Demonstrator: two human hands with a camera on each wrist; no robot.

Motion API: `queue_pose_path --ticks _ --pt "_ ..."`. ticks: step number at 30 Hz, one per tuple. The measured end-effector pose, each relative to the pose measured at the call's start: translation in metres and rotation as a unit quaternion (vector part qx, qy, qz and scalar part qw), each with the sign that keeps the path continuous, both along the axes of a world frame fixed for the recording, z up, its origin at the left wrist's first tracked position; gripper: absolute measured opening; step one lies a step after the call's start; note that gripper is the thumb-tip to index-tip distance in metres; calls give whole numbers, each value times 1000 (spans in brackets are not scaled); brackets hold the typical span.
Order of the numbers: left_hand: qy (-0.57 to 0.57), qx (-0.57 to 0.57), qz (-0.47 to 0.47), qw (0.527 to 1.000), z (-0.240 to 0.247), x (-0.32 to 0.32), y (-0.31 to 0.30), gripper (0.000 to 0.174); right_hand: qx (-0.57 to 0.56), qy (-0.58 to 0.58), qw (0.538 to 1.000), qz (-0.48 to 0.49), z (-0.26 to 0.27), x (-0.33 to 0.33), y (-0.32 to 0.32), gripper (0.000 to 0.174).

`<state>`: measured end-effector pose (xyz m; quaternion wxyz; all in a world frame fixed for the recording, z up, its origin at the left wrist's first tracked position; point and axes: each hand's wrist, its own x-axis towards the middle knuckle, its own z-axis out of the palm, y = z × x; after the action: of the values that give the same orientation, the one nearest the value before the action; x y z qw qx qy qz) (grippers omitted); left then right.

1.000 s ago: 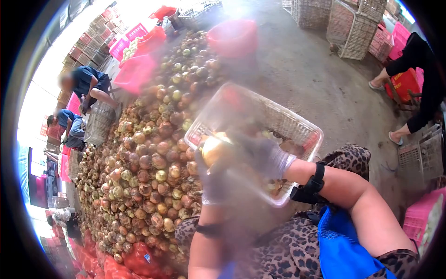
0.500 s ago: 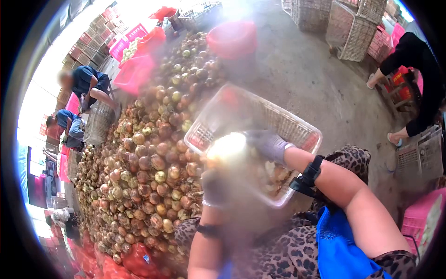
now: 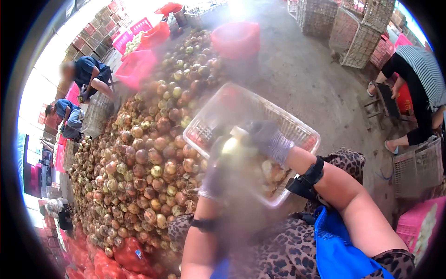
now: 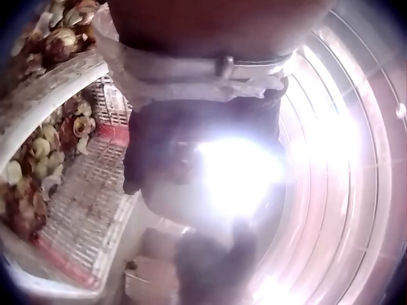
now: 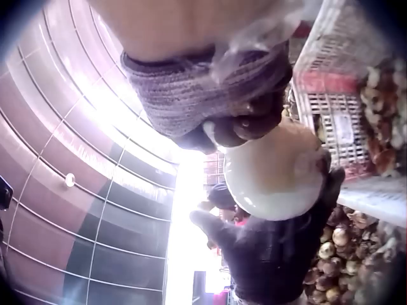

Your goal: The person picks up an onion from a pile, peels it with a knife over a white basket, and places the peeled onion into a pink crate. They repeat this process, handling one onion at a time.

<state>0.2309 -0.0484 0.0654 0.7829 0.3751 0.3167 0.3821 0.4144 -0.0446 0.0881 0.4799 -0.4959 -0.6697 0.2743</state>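
A pale, peeled onion lies in the dark-gloved left hand, whose fingers curl round it. Against the onion's other side is the gloved right hand, fingers curled, with a small pale piece at its fingertips; whether this is peel or a tool I cannot tell. Strong glare hides the grip in the left wrist view, where the left glove fills the centre. Both hands are over a white basket holding skins.
A large heap of onions spreads left of the basket, with red net bags at its near edge. Pink tubs and stacked crates stand farther back. Two people sit at the left; another person bends over a stool at the right.
The onion has turned in the hands, and a pale piece now shows beside the right fingertips. At the right, the other person has bent lower, with a hand at the stool.
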Motion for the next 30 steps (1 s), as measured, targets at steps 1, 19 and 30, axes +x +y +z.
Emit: queue_pose_path --ticks 1,19,30 --pt "2 17 3 1000 -6 0 -4 91 89 5 996 2 1 -3 -1 20" --pt "43 84 71 993 23 -3 -6 80 23 -168 982 78 49 -1 -38 54" --pt "153 160 40 974 -17 -12 0 87 140 -324 936 12 7 -3 -37 32"
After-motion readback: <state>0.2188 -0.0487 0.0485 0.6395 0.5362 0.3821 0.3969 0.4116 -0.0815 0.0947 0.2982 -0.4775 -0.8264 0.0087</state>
